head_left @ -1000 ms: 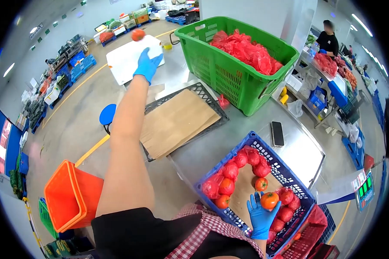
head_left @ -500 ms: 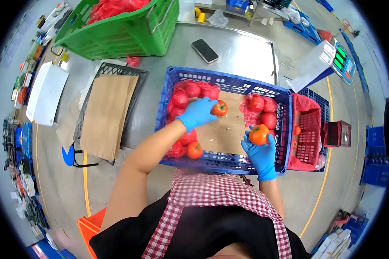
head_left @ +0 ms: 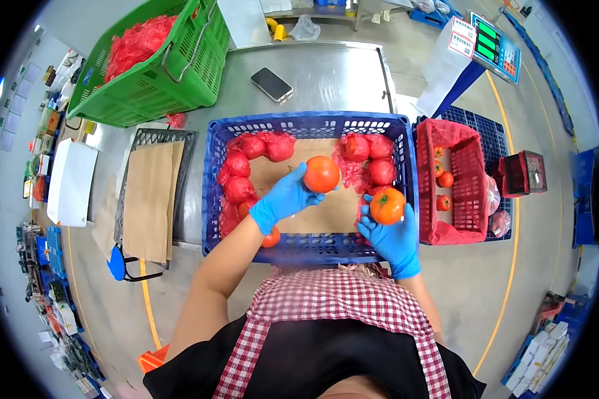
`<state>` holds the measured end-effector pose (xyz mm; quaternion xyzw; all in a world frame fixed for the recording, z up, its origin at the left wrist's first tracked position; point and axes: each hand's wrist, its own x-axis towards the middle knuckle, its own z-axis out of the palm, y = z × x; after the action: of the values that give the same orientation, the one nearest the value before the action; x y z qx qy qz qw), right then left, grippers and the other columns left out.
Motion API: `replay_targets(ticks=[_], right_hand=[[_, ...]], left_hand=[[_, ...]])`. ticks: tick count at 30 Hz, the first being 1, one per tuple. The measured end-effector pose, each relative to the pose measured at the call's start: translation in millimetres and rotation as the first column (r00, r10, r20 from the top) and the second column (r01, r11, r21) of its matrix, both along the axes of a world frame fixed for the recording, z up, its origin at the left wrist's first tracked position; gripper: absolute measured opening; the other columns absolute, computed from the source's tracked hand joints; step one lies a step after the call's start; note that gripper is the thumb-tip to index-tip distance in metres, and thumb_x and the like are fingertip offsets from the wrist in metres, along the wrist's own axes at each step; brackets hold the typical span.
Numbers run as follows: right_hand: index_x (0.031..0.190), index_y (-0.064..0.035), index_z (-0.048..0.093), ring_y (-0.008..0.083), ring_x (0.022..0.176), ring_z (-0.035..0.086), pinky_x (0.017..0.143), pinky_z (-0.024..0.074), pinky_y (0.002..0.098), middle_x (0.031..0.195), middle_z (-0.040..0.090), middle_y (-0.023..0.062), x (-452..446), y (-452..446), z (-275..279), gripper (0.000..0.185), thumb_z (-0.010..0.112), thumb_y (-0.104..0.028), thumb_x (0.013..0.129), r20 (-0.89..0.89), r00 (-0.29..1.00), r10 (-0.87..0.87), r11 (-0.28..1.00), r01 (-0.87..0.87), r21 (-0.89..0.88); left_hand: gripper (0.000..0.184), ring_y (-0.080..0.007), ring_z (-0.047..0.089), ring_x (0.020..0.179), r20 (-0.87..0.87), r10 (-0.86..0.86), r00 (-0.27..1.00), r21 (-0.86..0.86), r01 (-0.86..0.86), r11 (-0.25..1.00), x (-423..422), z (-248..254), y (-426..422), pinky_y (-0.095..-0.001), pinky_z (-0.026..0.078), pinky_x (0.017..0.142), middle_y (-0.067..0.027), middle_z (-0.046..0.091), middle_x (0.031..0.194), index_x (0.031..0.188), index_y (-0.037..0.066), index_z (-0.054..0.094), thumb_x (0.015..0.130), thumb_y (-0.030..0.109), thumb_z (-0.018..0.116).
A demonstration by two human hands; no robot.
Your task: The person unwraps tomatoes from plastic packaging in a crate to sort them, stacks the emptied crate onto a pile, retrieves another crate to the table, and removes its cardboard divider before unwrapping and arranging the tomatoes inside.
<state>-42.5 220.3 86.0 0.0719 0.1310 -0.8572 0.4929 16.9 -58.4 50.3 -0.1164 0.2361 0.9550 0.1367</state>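
Just now, above the crate (head_left: 313,255), the left hand (head_left: 283,201) has been raised, its fingers closed round the left tomato (head_left: 321,174); the right hand (head_left: 394,241) is turned up, fingers curled under the right tomato (head_left: 387,205), so both hands are occupied. Some fingertips are hidden by the fruit; beside wrapped tomatoes (head_left: 237,189), loose tomatoes (head_left: 271,239) are partly covered.

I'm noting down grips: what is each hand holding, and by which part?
The left hand holds a tomato by the side toward the palm; the right hand cradles another tomato from below.
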Motion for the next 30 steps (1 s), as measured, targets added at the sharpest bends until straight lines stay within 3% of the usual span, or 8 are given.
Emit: replay_targets(ticks=[7,9,11,13,16,25,27,30], right_hand=[[0.139,0.0013,0.032,0.0370,0.133,0.031,0.104,0.0296,0.0566,0.143,0.032,0.0238,-17,-7,37,0.085,0.048,-0.061,0.082,-0.108,0.990,0.086,0.996,-0.089,-0.020],[0.139,0.0012,0.032,0.0365,0.133,0.031,0.104,0.0288,0.0570,0.143,0.032,0.0234,-19,-5,40,0.087,0.049,-0.062,0.081,-0.080,0.991,0.111,0.991,-0.117,-0.072],[0.138,0.0012,0.032,0.0356,0.134,0.029,0.105,0.0275,0.0579,0.143,0.032,0.0224,-20,-2,41,0.093,0.052,-0.066,0.078,-0.113,0.985,0.129,0.987,-0.138,-0.077],[0.139,0.0006,0.032,0.0351,0.134,0.029,0.105,0.0269,0.0583,0.143,0.033,0.0218,-21,3,43,0.095,0.053,-0.067,0.076,-0.125,0.983,0.136,0.985,-0.148,-0.088],[0.139,-0.0013,0.031,0.0359,0.134,0.028,0.106,0.0245,0.0589,0.145,0.029,0.0205,-23,11,45,0.098,0.049,-0.072,0.075,-0.137,0.985,0.106,0.990,-0.118,-0.083],[0.135,-0.0052,0.035,0.0386,0.131,0.032,0.103,0.0199,0.0661,0.140,0.036,0.0155,-71,73,31,0.092,0.035,-0.077,0.077,0.038,0.974,-0.225,0.968,0.228,-0.109],[0.130,-0.0039,0.037,0.0365,0.129,0.036,0.104,0.0214,0.0646,0.133,0.041,0.0140,-99,107,22,0.084,0.038,-0.071,0.080,-0.035,0.935,-0.352,0.928,0.344,-0.145],[0.135,-0.0112,0.037,0.0347,0.128,0.036,0.103,0.0230,0.0637,0.134,0.042,0.0115,-141,165,-5,0.078,0.044,-0.066,0.081,-0.099,0.874,-0.475,0.875,0.481,0.049]], left_hand=[[0.060,-0.0358,0.050,0.118,-0.140,0.002,0.990,0.372,0.051,0.927,13,43,45,-0.0406,0.051,0.089,-0.0164,0.042,0.138,0.136,0.012,0.040,0.087,0.039,0.059],[0.055,-0.0313,0.052,0.117,-0.240,-0.115,0.964,-0.611,-0.058,0.789,18,62,54,-0.0376,0.049,0.092,-0.0164,0.047,0.134,0.133,0.011,0.045,0.084,0.027,0.065],[0.054,-0.0265,0.053,0.117,-0.241,-0.190,0.952,-0.919,-0.161,0.359,20,80,63,-0.0348,0.046,0.095,-0.0156,0.052,0.130,0.131,0.010,0.049,0.081,0.016,0.068],[0.054,-0.0217,0.054,0.116,-0.262,-0.180,0.948,-0.928,-0.196,0.318,19,88,72,-0.0322,0.044,0.097,-0.0138,0.056,0.125,0.129,0.008,0.051,0.078,0.006,0.070],[0.058,-0.0202,0.052,0.117,-0.245,-0.120,0.962,-0.536,-0.031,0.844,0,90,78,-0.0319,0.041,0.100,-0.0117,0.052,0.129,0.133,0.005,0.046,0.079,0.004,0.068],[0.054,-0.0177,0.047,0.121,-0.062,-0.015,0.998,-0.796,-0.040,0.604,-19,98,112,-0.0302,0.041,0.096,-0.0101,0.048,0.133,0.136,0.004,0.042,0.086,0.012,0.060],[0.050,-0.0154,0.051,0.112,0.028,0.117,0.993,-0.884,-0.030,0.467,-7,89,90,-0.0292,0.042,0.095,-0.0085,0.052,0.128,0.133,0.002,0.045,0.087,0.015,0.059],[0.063,-0.0270,0.052,0.113,0.187,0.167,0.968,-0.961,0.215,-0.174,54,-13,6,-0.0365,0.042,0.095,-0.0152,0.051,0.128,0.132,0.004,0.046,0.078,0.028,0.070]])
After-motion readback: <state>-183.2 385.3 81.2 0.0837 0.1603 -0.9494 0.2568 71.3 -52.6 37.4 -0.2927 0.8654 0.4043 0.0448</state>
